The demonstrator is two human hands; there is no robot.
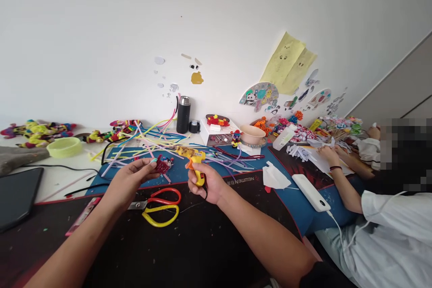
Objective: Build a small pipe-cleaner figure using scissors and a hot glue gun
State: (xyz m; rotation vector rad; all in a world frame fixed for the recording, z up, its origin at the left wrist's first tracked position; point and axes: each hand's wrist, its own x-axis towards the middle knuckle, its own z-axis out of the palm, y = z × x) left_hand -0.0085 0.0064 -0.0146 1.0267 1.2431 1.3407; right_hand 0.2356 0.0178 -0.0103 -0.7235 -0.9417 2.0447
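Observation:
My left hand [137, 176] pinches a small dark-red fuzzy pipe-cleaner figure [164, 165] between thumb and fingertips. Wrapped round the handle of a yellow hot glue gun [200, 156] is my right hand [209, 182], with fingers at its orange trigger. The gun's stained nozzle points left, just above and right of the figure, apart from it. Below the hands, scissors [162, 209] with one red and one yellow handle lie on the dark mat [202, 252]; my left forearm partly covers their blades. Loose pipe cleaners [148, 141] in several colours spread behind both hands.
A black flask [183, 116] stands near the wall, beside a white box [219, 132] and a beige bowl [252, 135]. A white power bank [310, 192] with a cable lies right. A black tablet [18, 198] sits left. Another person [388, 211] works at the right.

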